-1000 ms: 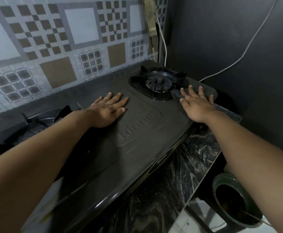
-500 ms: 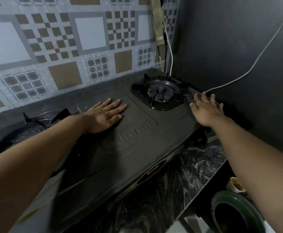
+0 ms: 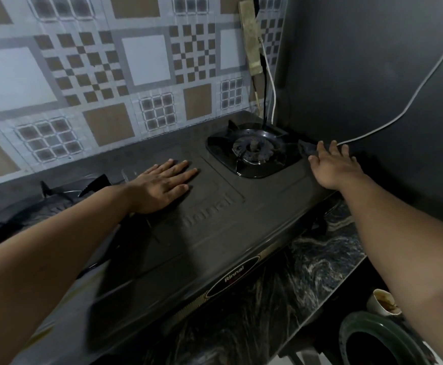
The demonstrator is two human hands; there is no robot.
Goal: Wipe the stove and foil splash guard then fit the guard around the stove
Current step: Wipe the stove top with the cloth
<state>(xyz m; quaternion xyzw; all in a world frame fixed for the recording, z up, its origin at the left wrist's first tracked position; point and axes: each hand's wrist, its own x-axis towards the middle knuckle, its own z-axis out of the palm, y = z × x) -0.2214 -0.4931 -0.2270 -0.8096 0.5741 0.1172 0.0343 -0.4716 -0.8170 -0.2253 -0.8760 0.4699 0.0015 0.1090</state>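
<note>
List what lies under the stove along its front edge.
Under the stove the front edge overhangs a dark marbled countertop. What lies beneath the body cannot be seen; the stove covers it. The left hand rests flat on top.

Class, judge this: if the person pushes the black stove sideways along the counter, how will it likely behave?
The stove looks like a rigid, broad metal body, so it would probably slide whole, not tip. Its glossy top may feel slippery under the flat left hand.

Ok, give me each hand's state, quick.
Left hand: open, flat on the stove top.
Right hand: open, fingers spread at the stove's right end.
</note>
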